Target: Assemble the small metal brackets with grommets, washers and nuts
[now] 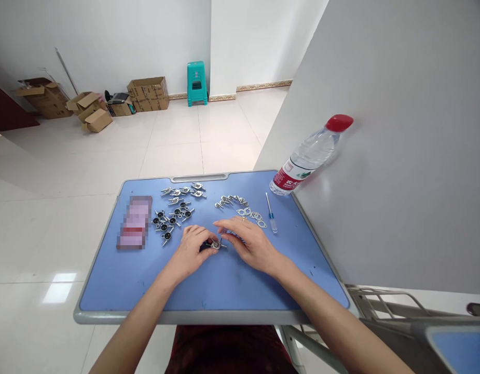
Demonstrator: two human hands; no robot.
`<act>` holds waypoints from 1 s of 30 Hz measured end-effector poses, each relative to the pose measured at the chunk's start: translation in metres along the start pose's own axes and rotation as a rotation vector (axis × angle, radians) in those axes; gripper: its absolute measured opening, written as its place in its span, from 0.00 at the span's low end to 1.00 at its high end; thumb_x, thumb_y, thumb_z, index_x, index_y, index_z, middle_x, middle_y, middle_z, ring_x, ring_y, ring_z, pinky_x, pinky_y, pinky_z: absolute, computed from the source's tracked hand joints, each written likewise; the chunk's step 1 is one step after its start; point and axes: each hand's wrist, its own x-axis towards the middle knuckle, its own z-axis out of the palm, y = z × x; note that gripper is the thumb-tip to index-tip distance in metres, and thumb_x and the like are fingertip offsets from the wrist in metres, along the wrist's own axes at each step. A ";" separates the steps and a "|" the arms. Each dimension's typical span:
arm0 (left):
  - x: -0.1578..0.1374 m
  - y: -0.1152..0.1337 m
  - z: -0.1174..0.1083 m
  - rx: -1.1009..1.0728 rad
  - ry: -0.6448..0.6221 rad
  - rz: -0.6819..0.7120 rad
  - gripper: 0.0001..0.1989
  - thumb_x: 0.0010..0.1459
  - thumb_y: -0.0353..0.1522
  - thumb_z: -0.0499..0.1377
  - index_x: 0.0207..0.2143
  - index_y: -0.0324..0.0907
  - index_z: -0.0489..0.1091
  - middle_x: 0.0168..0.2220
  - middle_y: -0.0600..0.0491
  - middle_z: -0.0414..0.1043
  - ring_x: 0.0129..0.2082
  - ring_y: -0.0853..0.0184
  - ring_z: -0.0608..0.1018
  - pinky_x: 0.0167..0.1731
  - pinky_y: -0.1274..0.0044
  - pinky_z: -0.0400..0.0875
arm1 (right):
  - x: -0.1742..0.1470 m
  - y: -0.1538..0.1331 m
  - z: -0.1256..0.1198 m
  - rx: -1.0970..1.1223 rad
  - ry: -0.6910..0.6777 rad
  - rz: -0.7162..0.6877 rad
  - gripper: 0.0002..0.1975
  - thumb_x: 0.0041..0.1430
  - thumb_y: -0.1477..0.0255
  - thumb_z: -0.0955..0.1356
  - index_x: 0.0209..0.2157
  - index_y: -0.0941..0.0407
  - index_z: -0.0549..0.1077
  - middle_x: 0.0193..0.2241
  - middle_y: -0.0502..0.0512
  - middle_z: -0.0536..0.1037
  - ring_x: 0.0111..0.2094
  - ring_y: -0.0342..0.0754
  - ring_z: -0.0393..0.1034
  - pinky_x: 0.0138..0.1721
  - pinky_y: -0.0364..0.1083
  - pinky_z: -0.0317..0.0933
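Over the near middle of the table, my left hand [193, 248] has its thumb and fingers closed round a small metal valve body [215, 244] with thin pipe stubs. My right hand [250, 242] arches just to the right of it, index finger and thumb apart, their tips close to the part. Left of the hands lies a group of similar valve bodies with black round faces [172, 221]. Behind them is a group of plain metal valve bodies [176, 192]. Flat oval plates [261, 224] and small metal levers [224, 199] lie beyond my right hand.
A screwdriver [271, 214] lies to the right on the blue table [240, 291]. Behind it stands a water bottle [304, 161] with a red cap, near a grey panel [399, 171]. A blurred pinkish rectangle [135, 221] is at left. Cardboard boxes [148, 95] and a teal stool [196, 83] stand beyond.
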 end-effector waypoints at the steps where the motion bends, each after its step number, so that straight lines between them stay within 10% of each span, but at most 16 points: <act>1: 0.000 0.000 0.000 -0.002 -0.003 -0.006 0.04 0.60 0.30 0.60 0.38 0.45 0.68 0.36 0.58 0.73 0.40 0.65 0.71 0.49 0.69 0.58 | 0.000 0.000 -0.001 0.005 -0.004 0.004 0.16 0.67 0.77 0.60 0.54 0.51 0.66 0.35 0.53 0.77 0.36 0.47 0.71 0.39 0.47 0.65; 30: 0.004 -0.004 0.001 0.062 -0.047 0.076 0.04 0.61 0.33 0.60 0.38 0.44 0.68 0.37 0.57 0.72 0.41 0.65 0.71 0.51 0.69 0.56 | -0.001 -0.005 0.001 -0.021 0.089 0.119 0.04 0.64 0.75 0.64 0.34 0.54 0.70 0.26 0.50 0.73 0.28 0.45 0.66 0.31 0.43 0.61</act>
